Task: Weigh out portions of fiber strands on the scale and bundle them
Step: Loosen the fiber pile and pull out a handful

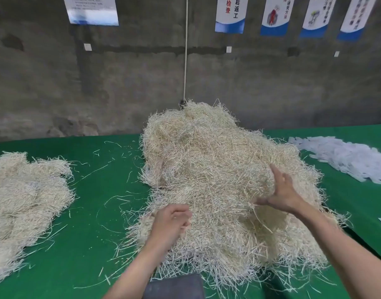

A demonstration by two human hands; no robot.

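A big heap of pale straw-coloured fiber strands (211,169) fills the middle of the green table (99,212). My left hand (171,221) lies on the heap's near left side with its fingers curled into the strands. My right hand (282,190) is on the heap's right slope, fingers spread and thumb out, touching the fibers. No scale shows in the view.
A second, lower mass of fiber bundles (23,201) lies at the table's left edge. A pile of white paper strips (345,158) sits at the back right. Loose strands litter the cloth between the heaps. A dark object (174,287) sits at the near edge. A concrete wall with posters stands behind.
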